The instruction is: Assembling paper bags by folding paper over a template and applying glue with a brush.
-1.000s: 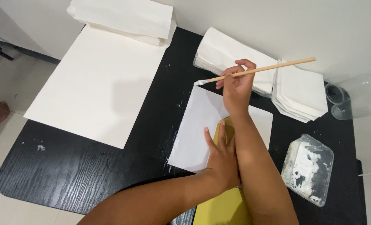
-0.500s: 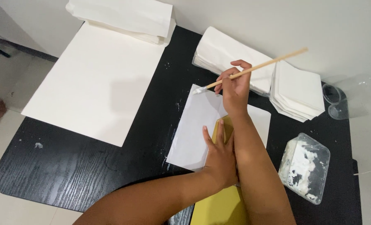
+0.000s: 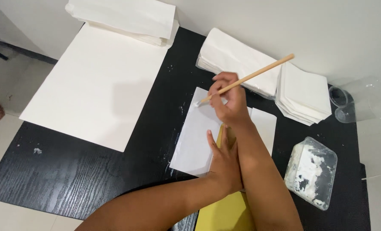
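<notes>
On your black table (image 3: 92,179) a big white sheet (image 3: 94,81) sprawls at the left, a folded white stack (image 3: 126,17) sitting at its far end. Two more paper piles (image 3: 237,60) (image 3: 304,92) line the wall. Clear cups (image 3: 342,105) lie on their sides far right, and near them sits a plastic tub (image 3: 312,171) smeared with white paste.

Bright, even indoor light, soft shadows under the arms, sharp focus, slight wide-angle bending at edges.
</notes>
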